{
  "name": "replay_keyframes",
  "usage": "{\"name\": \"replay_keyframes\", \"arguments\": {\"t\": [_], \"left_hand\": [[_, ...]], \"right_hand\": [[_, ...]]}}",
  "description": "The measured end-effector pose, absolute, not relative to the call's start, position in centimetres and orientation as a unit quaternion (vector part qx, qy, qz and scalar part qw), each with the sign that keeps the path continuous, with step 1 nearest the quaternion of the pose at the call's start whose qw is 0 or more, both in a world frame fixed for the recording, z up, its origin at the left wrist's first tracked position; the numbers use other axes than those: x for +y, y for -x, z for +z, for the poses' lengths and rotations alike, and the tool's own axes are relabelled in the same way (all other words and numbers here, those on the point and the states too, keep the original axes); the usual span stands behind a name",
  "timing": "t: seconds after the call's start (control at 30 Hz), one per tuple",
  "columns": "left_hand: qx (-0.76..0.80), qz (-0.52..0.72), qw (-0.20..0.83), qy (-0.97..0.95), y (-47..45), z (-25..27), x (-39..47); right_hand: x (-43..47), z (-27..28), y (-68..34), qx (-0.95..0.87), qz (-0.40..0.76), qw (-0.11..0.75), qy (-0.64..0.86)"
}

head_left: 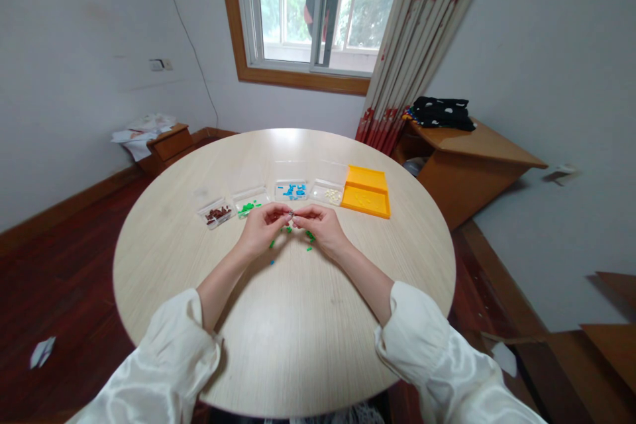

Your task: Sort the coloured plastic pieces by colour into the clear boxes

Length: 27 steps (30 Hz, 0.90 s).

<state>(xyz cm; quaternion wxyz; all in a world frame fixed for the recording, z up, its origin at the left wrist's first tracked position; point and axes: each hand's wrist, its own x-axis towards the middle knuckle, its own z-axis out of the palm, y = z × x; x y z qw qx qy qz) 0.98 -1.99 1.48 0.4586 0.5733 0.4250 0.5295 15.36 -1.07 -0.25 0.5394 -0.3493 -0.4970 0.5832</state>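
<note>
My left hand (263, 226) and my right hand (320, 225) meet over the middle of the round table, fingertips pinched together. Between them is a tiny dark piece (292, 214), mostly covered by the fingers; its kind is too small to make out. Beneath and around the hands lie several loose green bricks (310, 236) and one small blue brick (272, 262). Just beyond the left hand is a clear box of green bricks (238, 197). Straight ahead stands a clear box with blue bricks (291, 199).
A clear box of brown pieces (217, 214) sits at the left, one of whitish pieces (332, 195) right of centre. Beside that lies an open yellow case (366, 212) with yellow pieces. The table (298, 344) has a round edge; a wooden cabinet (462, 165) stands behind right.
</note>
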Motion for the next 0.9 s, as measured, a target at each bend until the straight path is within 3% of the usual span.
{"name": "replay_keyframes", "arguments": {"t": [0.9], "left_hand": [[0.43,0.538,0.467,-0.555,-1.03,1.12,-1.87]], "right_hand": [[-1.01,-0.41,-15.53,-0.543,0.537,0.546,0.345]]}}
